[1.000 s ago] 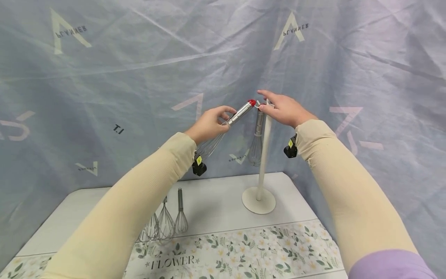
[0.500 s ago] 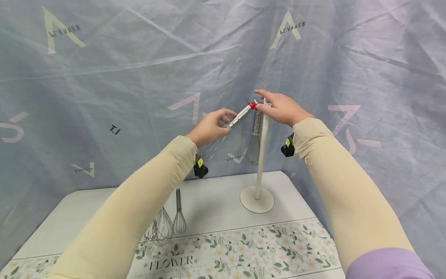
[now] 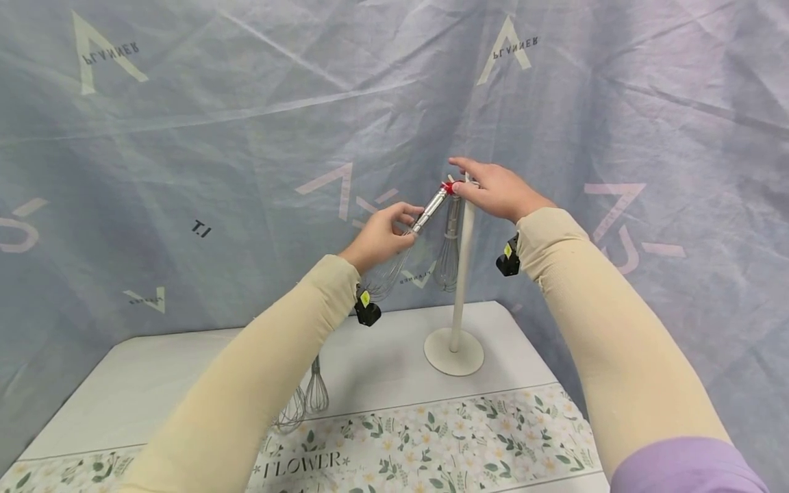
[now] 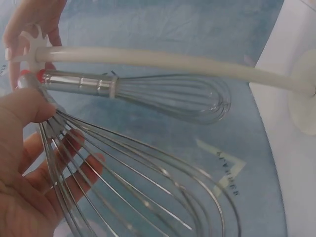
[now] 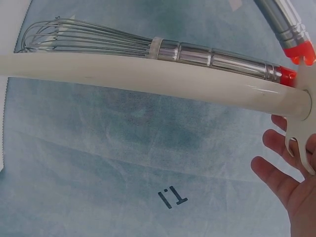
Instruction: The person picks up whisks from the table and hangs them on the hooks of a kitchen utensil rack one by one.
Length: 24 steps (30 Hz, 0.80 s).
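Observation:
My left hand (image 3: 381, 236) grips a whisk (image 3: 431, 209) near the bottom of its silver handle. That whisk tilts up to the right, its wire loops (image 4: 148, 182) spreading below the hand. Its red end (image 5: 300, 51) is at the white hooked top (image 4: 35, 52) of a stand (image 3: 464, 253); whether it is on a hook is unclear. A second whisk (image 5: 217, 58) with a red end hangs there beside the pole. Around the hooked top is my right hand (image 3: 502, 192), holding it with the thumb close to the red ends; some fingers reach behind it.
The stand's round base (image 3: 454, 366) rests on the white table (image 3: 382, 342). More whisks (image 3: 317, 390) lie on the table, partly hidden by the left sleeve. A floral printed band (image 3: 431, 438) crosses the front. Grey-blue cloth (image 3: 246, 137) hangs behind and at the right.
The held whisk's red end has moved right, up to the hooked top, and the whisk stands steeper. My left hand has shifted right and slightly down. My right hand stays at the stand's top.

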Tool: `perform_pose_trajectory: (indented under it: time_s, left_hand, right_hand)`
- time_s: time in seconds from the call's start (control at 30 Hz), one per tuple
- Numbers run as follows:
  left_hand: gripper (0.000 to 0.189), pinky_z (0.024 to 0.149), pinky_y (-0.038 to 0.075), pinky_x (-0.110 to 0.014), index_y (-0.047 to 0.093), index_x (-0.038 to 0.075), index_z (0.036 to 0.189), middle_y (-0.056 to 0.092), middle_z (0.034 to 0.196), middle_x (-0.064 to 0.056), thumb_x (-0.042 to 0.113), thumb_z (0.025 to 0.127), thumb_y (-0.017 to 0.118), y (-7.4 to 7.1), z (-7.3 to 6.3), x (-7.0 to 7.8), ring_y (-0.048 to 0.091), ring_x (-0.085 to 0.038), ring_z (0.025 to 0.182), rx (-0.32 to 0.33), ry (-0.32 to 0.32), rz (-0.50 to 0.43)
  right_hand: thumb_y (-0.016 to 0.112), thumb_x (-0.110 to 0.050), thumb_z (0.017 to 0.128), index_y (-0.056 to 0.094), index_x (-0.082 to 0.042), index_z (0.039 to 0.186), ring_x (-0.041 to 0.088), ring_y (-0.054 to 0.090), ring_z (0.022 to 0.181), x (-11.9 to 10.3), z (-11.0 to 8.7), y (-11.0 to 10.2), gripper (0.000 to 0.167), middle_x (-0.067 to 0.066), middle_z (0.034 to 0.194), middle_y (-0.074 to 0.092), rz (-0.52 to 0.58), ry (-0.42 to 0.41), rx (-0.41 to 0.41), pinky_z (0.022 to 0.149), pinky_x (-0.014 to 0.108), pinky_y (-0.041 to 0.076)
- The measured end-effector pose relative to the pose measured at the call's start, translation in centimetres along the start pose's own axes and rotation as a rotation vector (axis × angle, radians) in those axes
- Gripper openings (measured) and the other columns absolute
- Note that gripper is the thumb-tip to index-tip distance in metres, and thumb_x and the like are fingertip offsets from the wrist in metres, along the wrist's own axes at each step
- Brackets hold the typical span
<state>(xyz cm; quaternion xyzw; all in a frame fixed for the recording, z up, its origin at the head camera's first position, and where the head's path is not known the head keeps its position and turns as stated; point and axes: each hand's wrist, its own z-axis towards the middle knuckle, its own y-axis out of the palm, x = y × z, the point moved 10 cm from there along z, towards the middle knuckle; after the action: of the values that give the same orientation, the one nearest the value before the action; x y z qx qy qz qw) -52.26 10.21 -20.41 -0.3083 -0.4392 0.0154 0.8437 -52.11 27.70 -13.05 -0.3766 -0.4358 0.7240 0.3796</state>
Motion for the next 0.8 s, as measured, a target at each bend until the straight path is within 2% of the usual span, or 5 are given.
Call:
perform_pose_trajectory:
  time_s: [0.13,0.37,0.67,0.8]
  left_hand:
    - [0.049,0.064,0.049,-0.032,0.058,0.023,0.140,0.062,0.120,-0.003,0.004,0.096,0.064,0.8,0.0,-0.4,0.060,-0.022,0.075,0.018,0.011,-0.004]
    - [0.051,0.075,0.056,-0.035,0.053,0.022,0.141,0.059,0.123,-0.006,0.002,0.096,0.065,2.7,-0.3,-0.7,0.067,-0.020,0.088,0.049,0.019,-0.062]
    - [0.058,0.074,0.055,-0.035,0.043,0.027,0.145,0.056,0.124,-0.005,0.001,0.097,0.063,4.8,-0.2,-1.9,0.065,-0.021,0.095,0.078,-0.008,-0.152]
    - [0.068,0.071,0.055,-0.034,0.033,0.031,0.151,0.056,0.123,-0.007,0.001,0.097,0.062,6.0,-0.5,-2.3,0.064,-0.022,0.097,0.051,-0.027,-0.158]
  right_hand:
    - [0.037,-0.054,0.104,0.023,-0.032,0.162,0.036,0.046,0.137,-0.2,0.0,-0.1,0.064,0.015,0.156,0.042,-0.002,-0.010,0.001,0.108,0.059,0.038]
    - [0.038,-0.051,0.104,0.026,-0.030,0.162,0.037,0.047,0.135,-0.3,0.1,-0.2,0.063,0.016,0.154,0.044,-0.007,-0.025,0.013,0.107,0.059,0.038]
    - [0.038,-0.050,0.105,0.026,-0.030,0.162,0.037,0.045,0.137,-0.2,-0.1,-0.1,0.061,0.015,0.155,0.043,-0.006,-0.024,0.015,0.108,0.059,0.038]
    - [0.038,-0.049,0.105,0.027,-0.029,0.161,0.038,0.045,0.137,-0.3,-0.1,-0.2,0.061,0.016,0.154,0.044,-0.012,-0.030,0.021,0.108,0.059,0.037]
